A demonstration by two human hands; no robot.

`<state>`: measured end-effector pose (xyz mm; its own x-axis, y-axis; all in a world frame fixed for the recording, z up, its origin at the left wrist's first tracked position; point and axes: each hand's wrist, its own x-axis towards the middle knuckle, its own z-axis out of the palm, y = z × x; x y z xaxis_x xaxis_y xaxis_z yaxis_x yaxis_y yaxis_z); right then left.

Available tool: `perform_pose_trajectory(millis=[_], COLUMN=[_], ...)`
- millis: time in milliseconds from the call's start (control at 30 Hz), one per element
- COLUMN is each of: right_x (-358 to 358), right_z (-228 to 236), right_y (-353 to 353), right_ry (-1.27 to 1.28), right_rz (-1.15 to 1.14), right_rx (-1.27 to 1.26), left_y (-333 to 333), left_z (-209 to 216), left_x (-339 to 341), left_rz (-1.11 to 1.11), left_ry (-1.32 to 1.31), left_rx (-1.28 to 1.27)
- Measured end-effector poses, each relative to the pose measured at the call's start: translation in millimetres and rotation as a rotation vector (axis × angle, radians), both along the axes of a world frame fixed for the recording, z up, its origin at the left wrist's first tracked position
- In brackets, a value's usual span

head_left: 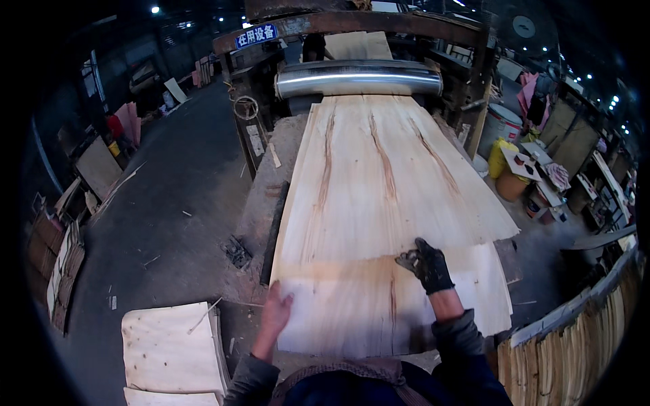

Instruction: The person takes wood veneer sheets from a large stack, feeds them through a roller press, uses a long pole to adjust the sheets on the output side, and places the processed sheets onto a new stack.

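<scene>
Veneer sheet (389, 169): pale and long, with three brown splits down its grain; it lies straight out in front of me, from the roller down toward my hands.
Far end: meets the underside of the shiny metal roller (359, 80); whether the roller has bitten on it I cannot tell.
Near edge: ragged, lying across a lower sheet (338, 308) that reaches further toward my body.
Right hand (426, 267): in a dark glove, over the ragged near edge, fingers curled; I cannot tell whether this grip has closed on the wood or only rests there.
Left hand (273, 312): bare, at the left edge of the lower sheet, thumb and fingers apart in a loose grip, with nothing seen pinched between them.
Done so far: the upper sheet is laid lengthwise, square enough to the roller by my judgement, its far end already up against it.
Left over: nearly all its length lies on my side of the roller, and the lower sheet sits mostly covered beneath it, so I judge this to be early on.
Beyond the roller: more pale sheets (359, 46) show under the machine frame (359, 24); whether they came through it I cannot say.
Beside me: a stack of sheets (169, 348) sits by my left forearm, untouched.
</scene>
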<state>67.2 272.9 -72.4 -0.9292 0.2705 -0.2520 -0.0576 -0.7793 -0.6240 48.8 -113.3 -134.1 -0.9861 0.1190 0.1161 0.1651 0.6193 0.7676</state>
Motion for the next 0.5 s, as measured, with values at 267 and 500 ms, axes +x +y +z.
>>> perform_pose_trajectory(millis=[267, 500], right_x=[-171, -143], right_z=[-20, -51], right_y=[30, -5], right_ry=[0.109, 0.130], right_rz=[0.018, 0.407], right_rx=[-0.060, -0.101], left_y=[19, -8], left_z=[0, -31], left_x=[22, 5], left_rz=[0.067, 0.053], left_ry=[-0.038, -0.260], left_rx=[-0.127, 0.372])
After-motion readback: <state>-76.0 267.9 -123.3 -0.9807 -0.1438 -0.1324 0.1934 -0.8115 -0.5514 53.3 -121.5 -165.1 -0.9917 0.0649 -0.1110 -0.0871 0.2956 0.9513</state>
